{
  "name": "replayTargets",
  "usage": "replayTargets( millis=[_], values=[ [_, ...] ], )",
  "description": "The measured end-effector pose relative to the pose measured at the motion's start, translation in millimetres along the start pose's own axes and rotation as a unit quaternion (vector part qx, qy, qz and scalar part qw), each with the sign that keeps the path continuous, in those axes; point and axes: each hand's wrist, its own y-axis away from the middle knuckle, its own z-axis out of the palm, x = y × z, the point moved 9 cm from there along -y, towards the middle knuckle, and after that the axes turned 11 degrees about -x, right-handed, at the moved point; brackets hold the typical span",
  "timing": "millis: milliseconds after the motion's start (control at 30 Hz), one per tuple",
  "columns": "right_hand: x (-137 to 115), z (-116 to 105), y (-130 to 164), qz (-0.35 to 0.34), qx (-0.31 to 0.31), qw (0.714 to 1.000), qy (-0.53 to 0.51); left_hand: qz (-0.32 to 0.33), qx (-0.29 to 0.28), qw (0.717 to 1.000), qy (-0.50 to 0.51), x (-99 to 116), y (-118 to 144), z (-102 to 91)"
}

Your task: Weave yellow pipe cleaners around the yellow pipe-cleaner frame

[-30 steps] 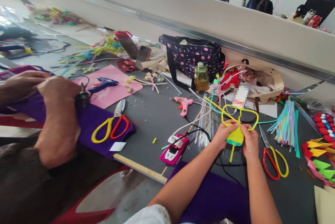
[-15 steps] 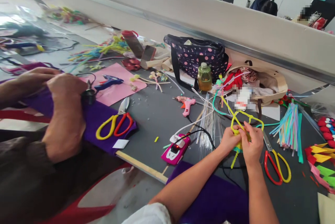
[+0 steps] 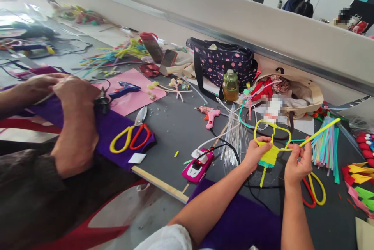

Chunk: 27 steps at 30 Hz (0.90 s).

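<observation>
My left hand point(image 3: 257, 152) pinches a yellow pipe-cleaner piece point(image 3: 272, 155), a woven-looking body with two loops on top, a teal band at the bottom and a twisted stem below. My right hand point(image 3: 298, 164) has its fingers closed on a yellow pipe cleaner point(image 3: 325, 129) that runs from the body's right side out to the upper right. Behind my right wrist lie scissors with red and yellow handles point(image 3: 319, 192), their blades hidden by my hand. A bundle of pastel pipe cleaners point(image 3: 325, 146) is just beyond the right hand.
To the left, a co-worker's hands point(image 3: 70, 90) are over purple cloth, beside a second pair of scissors point(image 3: 135, 133). A pink glue gun point(image 3: 209, 115), a magenta power strip point(image 3: 198, 166) with cords, clear thin sticks point(image 3: 232, 144), a bottle point(image 3: 230, 86) and a patterned bag point(image 3: 226, 61) are on the table.
My hands were close together at the yellow piece. Now my right hand has moved right, drawing the strand out straight, while my left hand still holds the body.
</observation>
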Motion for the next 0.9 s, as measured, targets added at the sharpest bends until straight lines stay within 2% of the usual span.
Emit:
replayTargets(
  millis=[200, 400, 567, 767, 833, 900],
  values=[
    [-9.5, 9.2, -8.9, -0.107, -0.075, 0.978, 0.163, 0.013, 0.021, 1.0, 0.005, 5.7, -1.4, -6.7],
    [-11.4, 10.7, -9.2, -0.119, -0.081, 0.97, 0.197, 0.003, 0.052, 0.997, 0.049, 8.0, -3.8, -16.4],
    [-15.2, 11.6, -9.9, -0.118, -0.098, 0.979, 0.132, 0.015, 0.056, 0.997, 0.048, 10.9, -7.3, -21.6],
    [-17.1, 1.0, -5.8, -0.077, -0.055, 0.995, -0.011, 0.04, 0.049, 0.998, 0.017, 15.3, -6.6, -20.6],
    [-13.2, 2.7, -3.9, -0.05, -0.055, 0.996, -0.056, 0.047, 0.047, 0.998, 0.009, 17.9, -4.6, -18.0],
    [-0.8, 7.6, -3.3, 0.01, -0.061, 0.993, -0.103, 0.052, 0.039, 0.998, 0.018, 20.3, -3.4, -15.0]
  ],
)
